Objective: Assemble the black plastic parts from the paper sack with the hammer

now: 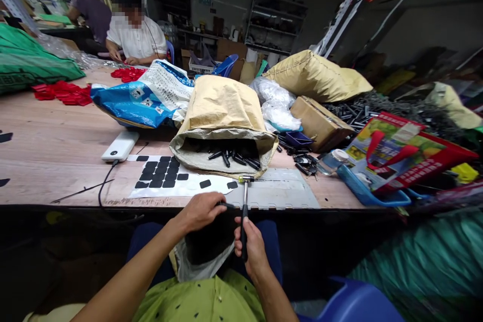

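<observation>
My right hand [252, 244] is closed around the black handle of a small hammer [245, 196], with the head pointing away from me over the table edge. The hammer's head has a yellowish end and lies just in front of the open paper sack. My left hand [204, 210] pinches a slim black piece [227, 205] at the table's front edge; its exact kind is hard to make out. Between my knees, below both hands, an open sack [206, 267] shows a pale lining and a dark inside. Black stick-like parts [226, 157] fill the mouth of the tan paper sack [226, 103].
Black rounded squares [160, 171] lie on a white sheet left of a grey plate [290, 188]. A white power bank [119, 146] with a cable sits further left. At right are a jar [334, 161], a blue tray [372, 193] and a red bag [400, 153]. Two people sit across the table.
</observation>
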`<state>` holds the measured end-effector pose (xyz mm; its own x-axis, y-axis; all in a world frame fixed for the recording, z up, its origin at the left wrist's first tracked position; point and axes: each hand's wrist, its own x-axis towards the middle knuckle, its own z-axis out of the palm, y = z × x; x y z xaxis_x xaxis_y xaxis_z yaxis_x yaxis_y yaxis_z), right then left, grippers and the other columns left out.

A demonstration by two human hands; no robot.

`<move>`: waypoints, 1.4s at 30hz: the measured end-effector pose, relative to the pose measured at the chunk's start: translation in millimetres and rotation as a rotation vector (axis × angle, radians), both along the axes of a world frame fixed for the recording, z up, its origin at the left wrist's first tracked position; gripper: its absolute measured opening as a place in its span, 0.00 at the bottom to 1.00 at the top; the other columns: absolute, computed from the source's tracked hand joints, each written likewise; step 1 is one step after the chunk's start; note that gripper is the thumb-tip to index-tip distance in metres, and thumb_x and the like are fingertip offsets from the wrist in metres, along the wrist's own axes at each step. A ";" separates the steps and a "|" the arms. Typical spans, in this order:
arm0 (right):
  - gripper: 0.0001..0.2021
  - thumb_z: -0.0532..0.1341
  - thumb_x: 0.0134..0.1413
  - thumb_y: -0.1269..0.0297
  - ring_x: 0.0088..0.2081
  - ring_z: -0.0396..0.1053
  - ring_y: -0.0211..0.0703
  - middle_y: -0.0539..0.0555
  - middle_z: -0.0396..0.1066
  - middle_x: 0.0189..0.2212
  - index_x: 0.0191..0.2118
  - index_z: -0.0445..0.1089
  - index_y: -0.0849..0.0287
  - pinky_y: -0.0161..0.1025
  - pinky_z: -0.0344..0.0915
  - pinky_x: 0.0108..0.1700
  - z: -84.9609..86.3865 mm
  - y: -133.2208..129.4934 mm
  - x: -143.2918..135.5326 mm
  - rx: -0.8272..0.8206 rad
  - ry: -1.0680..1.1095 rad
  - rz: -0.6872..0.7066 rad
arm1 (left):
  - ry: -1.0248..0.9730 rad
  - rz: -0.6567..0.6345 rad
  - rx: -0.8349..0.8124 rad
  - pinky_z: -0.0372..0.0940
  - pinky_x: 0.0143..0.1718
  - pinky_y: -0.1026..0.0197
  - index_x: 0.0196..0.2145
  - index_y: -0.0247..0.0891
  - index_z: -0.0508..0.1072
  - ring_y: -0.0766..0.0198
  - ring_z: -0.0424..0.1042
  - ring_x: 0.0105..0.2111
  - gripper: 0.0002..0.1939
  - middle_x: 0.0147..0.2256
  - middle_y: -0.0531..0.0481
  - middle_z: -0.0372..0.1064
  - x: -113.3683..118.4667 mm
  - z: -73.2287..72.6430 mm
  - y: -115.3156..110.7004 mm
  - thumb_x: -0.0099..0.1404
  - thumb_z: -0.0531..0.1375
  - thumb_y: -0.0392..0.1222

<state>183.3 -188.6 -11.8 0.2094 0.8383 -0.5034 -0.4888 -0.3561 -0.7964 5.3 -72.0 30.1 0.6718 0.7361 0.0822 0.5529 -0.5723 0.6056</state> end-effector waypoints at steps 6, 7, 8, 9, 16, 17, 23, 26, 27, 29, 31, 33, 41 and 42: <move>0.30 0.68 0.45 0.36 0.16 0.54 0.29 0.43 0.64 0.21 0.42 0.69 0.59 0.28 0.51 0.15 -1.4 0.4 0.0 -0.004 -0.002 0.009 | 0.353 0.034 -0.168 0.64 0.38 0.55 0.39 0.45 0.75 0.50 0.77 0.40 0.08 0.38 0.45 0.78 2.9 -33.7 -50.2 0.63 0.59 0.45; 0.30 0.68 0.45 0.36 0.16 0.54 0.29 0.43 0.64 0.21 0.42 0.69 0.59 0.28 0.51 0.15 -1.3 0.3 0.0 -0.001 -0.005 0.006 | 0.399 0.054 -0.182 0.64 0.39 0.54 0.39 0.44 0.75 0.49 0.77 0.41 0.08 0.38 0.44 0.78 4.6 -45.8 -52.1 0.63 0.59 0.44; 0.30 0.68 0.45 0.36 0.16 0.55 0.29 0.44 0.64 0.21 0.42 0.69 0.59 0.28 0.51 0.15 -1.1 0.2 0.1 0.003 -0.008 0.003 | 0.440 0.073 -0.198 0.65 0.40 0.53 0.39 0.43 0.76 0.47 0.78 0.42 0.09 0.39 0.42 0.78 6.2 -58.3 -52.7 0.63 0.58 0.43; 0.30 0.68 0.45 0.36 0.16 0.55 0.29 0.43 0.64 0.21 0.42 0.69 0.59 0.28 0.51 0.15 -0.9 0.1 0.4 0.003 -0.010 0.002 | 0.476 0.091 -0.220 0.66 0.40 0.52 0.39 0.42 0.76 0.46 0.78 0.43 0.09 0.40 0.40 0.78 7.4 -70.1 -52.5 0.63 0.57 0.42; 0.31 0.67 0.44 0.35 0.16 0.54 0.28 0.43 0.64 0.21 0.42 0.69 0.60 0.28 0.50 0.15 -0.4 0.1 2.4 -0.012 -0.008 0.012 | 0.438 0.010 -0.313 0.66 0.39 0.55 0.39 0.42 0.79 0.48 0.77 0.43 0.11 0.41 0.43 0.79 10.5 -70.0 -42.9 0.58 0.61 0.41; 0.31 0.67 0.44 0.35 0.16 0.54 0.28 0.43 0.64 0.21 0.42 0.69 0.59 0.27 0.50 0.15 -0.4 0.2 2.2 -0.010 -0.009 0.011 | 0.365 -0.041 -0.326 0.66 0.37 0.57 0.38 0.43 0.79 0.51 0.77 0.40 0.10 0.38 0.46 0.79 12.2 -55.1 -37.1 0.58 0.63 0.43; 0.31 0.67 0.44 0.34 0.15 0.53 0.28 0.43 0.63 0.20 0.41 0.69 0.59 0.27 0.50 0.14 -0.3 0.8 0.9 -0.011 -0.020 0.014 | -0.098 0.117 -0.151 0.63 0.34 0.62 0.37 0.41 0.79 0.61 0.71 0.32 0.14 0.31 0.51 0.75 29.4 22.7 51.3 0.65 0.59 0.52; 0.30 0.67 0.45 0.35 0.15 0.53 0.28 0.43 0.63 0.20 0.40 0.69 0.59 0.27 0.50 0.14 -0.5 0.2 2.0 -0.002 -0.020 0.021 | -0.102 0.506 0.132 0.65 0.42 0.58 0.39 0.40 0.78 0.57 0.71 0.39 0.12 0.37 0.46 0.74 35.7 19.8 106.1 0.65 0.60 0.49; 0.30 0.67 0.45 0.35 0.15 0.53 0.28 0.43 0.63 0.20 0.40 0.69 0.59 0.27 0.50 0.14 -0.6 0.0 2.5 -0.002 -0.019 0.021 | -0.064 0.590 0.178 0.65 0.43 0.56 0.40 0.40 0.77 0.55 0.70 0.41 0.12 0.39 0.44 0.73 37.2 14.1 120.7 0.64 0.60 0.48; 0.30 0.67 0.46 0.35 0.16 0.53 0.28 0.43 0.63 0.21 0.41 0.69 0.59 0.27 0.50 0.15 -0.7 -0.4 3.5 -0.002 -0.021 0.021 | 0.023 0.676 0.208 0.65 0.46 0.54 0.40 0.40 0.77 0.50 0.69 0.46 0.12 0.42 0.42 0.71 39.5 0.5 141.8 0.63 0.62 0.48; 0.30 0.66 0.46 0.35 0.16 0.53 0.28 0.43 0.63 0.20 0.41 0.69 0.59 0.27 0.50 0.14 -0.4 -0.6 4.1 -0.005 -0.025 0.025 | 0.093 0.697 0.181 0.65 0.46 0.52 0.40 0.40 0.77 0.47 0.68 0.48 0.12 0.43 0.40 0.70 40.3 -10.9 152.9 0.62 0.62 0.48; 0.30 0.66 0.46 0.34 0.16 0.53 0.28 0.43 0.63 0.20 0.41 0.69 0.59 0.27 0.50 0.14 0.4 -0.9 4.3 -0.004 -0.031 0.028 | 0.136 0.704 0.137 0.65 0.46 0.50 0.39 0.39 0.77 0.46 0.68 0.48 0.12 0.44 0.39 0.70 39.3 -16.1 156.4 0.62 0.61 0.48; 0.30 0.66 0.46 0.35 0.16 0.53 0.28 0.43 0.63 0.21 0.41 0.69 0.59 0.27 0.51 0.14 2.4 -0.9 4.3 0.002 -0.033 0.033 | -0.056 0.473 0.240 0.62 0.47 0.53 0.39 0.41 0.76 0.53 0.67 0.42 0.09 0.38 0.45 0.72 22.0 -4.2 111.7 0.64 0.62 0.46; 0.30 0.66 0.46 0.35 0.16 0.52 0.28 0.43 0.63 0.21 0.41 0.69 0.59 0.27 0.50 0.14 1.5 -0.5 4.3 0.001 -0.035 0.037 | -0.092 0.391 0.217 0.62 0.46 0.55 0.39 0.41 0.76 0.55 0.68 0.41 0.08 0.37 0.47 0.72 19.9 -6.0 101.7 0.64 0.62 0.45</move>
<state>187.5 -189.1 -10.3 0.1961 0.8463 -0.4952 -0.4475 -0.3722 -0.8132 25.3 29.7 24.1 0.3299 0.8920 0.3092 0.7018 -0.4508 0.5516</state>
